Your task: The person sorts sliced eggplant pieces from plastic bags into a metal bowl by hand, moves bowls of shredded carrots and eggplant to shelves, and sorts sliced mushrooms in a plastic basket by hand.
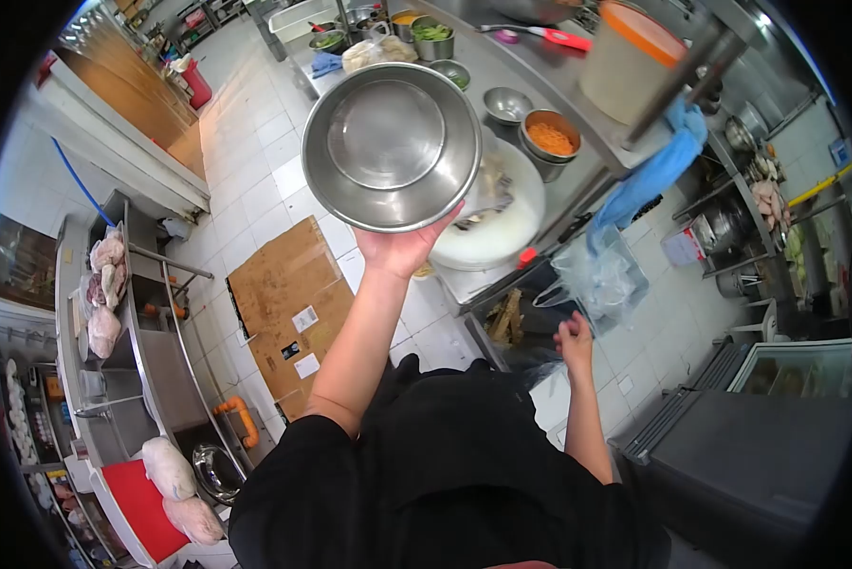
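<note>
My left hand (402, 247) is closed on the near rim of a round, deep steel bowl (388, 204), with the thumb over the edge and the other fingers hidden behind it. The bowl is tilted so that its bare inside faces me. Past its right side lies a thick white round cutting board (516, 213) with some dark scraps on it. My right hand (575, 341) hangs low at the right, fingers loosely bent and apart, holding nothing that I can see. Just beyond it hangs a clear plastic bag (601, 280).
Along the steel counter stand a bowl of shredded orange food (551, 135), a small steel bowl (508, 104) and an orange-rimmed tub (632, 62). Flattened cardboard (288, 294) covers floor tiles. Plucked poultry (168, 469) lies by the left sinks; a dark chest freezer (729, 465) stands right.
</note>
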Demonstrator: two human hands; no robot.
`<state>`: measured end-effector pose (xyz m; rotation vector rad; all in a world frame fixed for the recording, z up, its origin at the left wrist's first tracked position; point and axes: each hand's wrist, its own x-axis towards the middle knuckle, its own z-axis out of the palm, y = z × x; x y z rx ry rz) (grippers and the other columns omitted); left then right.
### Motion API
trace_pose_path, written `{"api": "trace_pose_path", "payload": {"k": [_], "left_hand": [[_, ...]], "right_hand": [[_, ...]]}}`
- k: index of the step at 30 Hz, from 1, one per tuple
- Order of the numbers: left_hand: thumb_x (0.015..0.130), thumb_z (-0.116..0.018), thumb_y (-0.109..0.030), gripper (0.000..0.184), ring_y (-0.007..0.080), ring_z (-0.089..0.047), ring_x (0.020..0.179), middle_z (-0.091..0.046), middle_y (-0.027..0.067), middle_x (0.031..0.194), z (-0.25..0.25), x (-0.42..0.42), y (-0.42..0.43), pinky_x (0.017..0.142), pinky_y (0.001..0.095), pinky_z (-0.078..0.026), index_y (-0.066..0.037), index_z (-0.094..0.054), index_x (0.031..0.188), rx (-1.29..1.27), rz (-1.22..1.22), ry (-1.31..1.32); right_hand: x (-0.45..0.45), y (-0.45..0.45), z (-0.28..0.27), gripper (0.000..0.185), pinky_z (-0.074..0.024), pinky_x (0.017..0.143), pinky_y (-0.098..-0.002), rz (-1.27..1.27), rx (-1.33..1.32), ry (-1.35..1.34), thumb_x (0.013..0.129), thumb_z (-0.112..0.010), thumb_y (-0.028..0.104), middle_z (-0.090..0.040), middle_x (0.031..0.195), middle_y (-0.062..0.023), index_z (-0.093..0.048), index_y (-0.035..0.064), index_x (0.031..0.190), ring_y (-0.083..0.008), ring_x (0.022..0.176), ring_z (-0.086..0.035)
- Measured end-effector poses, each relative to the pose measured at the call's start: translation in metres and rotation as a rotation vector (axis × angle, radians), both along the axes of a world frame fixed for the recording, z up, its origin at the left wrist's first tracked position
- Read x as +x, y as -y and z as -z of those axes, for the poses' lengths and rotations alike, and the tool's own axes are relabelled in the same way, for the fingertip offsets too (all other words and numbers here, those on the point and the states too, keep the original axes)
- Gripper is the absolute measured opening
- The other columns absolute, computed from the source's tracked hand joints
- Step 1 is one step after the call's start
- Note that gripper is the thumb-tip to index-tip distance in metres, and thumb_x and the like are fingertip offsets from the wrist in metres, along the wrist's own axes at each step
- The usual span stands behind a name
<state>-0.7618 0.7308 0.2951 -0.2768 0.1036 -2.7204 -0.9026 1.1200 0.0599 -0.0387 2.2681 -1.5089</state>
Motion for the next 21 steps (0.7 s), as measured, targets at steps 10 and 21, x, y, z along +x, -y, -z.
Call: {"api": "trace_pose_path", "payload": {"k": [10, 21], "left_hand": [[0.094, -0.044, -0.074, 0.092, 0.0466, -0.036, 0.145, -0.031, 0.0183, 0.162, 0.060, 0.051, 0.105, 0.112, 0.0728, -0.032, -0.014, -0.023, 0.161, -0.074, 0.358, 0.009], [0.066, -0.092, -0.037, 0.103, 0.0489, -0.024, 0.148, -0.025, 0.0236, 0.162, 0.040, -0.025, 0.126, 0.106, 0.0698, -0.034, -0.015, -0.040, 0.153, -2.552, -0.497, 0.414]], "right_hand": [[0.127, 0.222, -0.174, 0.069, -0.0575, 0.079, -0.0314, -0.195, -0.596, -0.150, 0.099, -0.065, 0.017, -0.051, 0.146, -0.0161, -0.029, 0.0058, 0.157, -0.0184, 0.097, -0.068], [0.118, 0.147, -0.186, 0.046, -0.0537, 0.046, -0.0271, 0.542, -0.285, -0.036, 0.087, -0.051, -0.007, -0.064, 0.110, -0.0102, -0.052, 0.0045, 0.131, -0.0168, 0.074, -0.066]]}}
